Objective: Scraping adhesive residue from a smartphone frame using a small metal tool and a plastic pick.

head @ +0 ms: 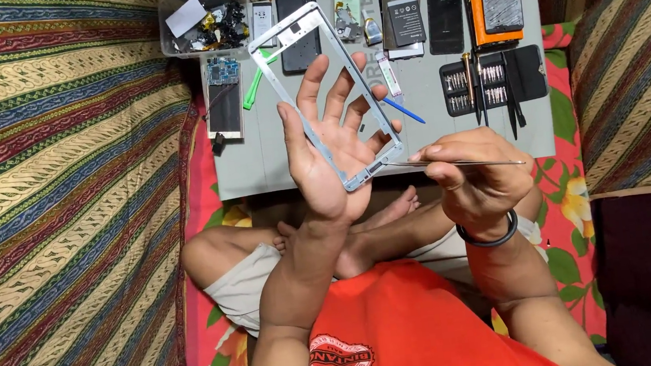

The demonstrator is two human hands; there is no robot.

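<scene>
- Head view: nearest the camera, an orange printed shirt [402,319] and crossed bare legs are seen; the person is seated on patterned cloth.
- Left hand [330,147] is raised palm up, fingers spread through the opening of a silver rectangular phone mid-frame [289,31]. The frame rests across the palm and is steadied by the thumb at one long edge, probably so its lower corner is presented to the tool.
- Right hand [472,177] is closed in a pinch on thin metal tweezers [451,164], held nearly level. The tips are brought to the frame's lower corner; actual contact cannot be told.
- A black wristband [491,237] is worn on the right wrist.
- A grey work mat [275,160] lies beyond the hands.
- A clear plastic tub [202,21] at the mat's far left corner holds small loose dark and metallic parts and a pale flat piece.
- A black open bit case [491,79] holds rows of screwdriver bits.
- A blue circuit board [222,70], a green pry tool [252,86] and dark phone parts lie within reach.
</scene>
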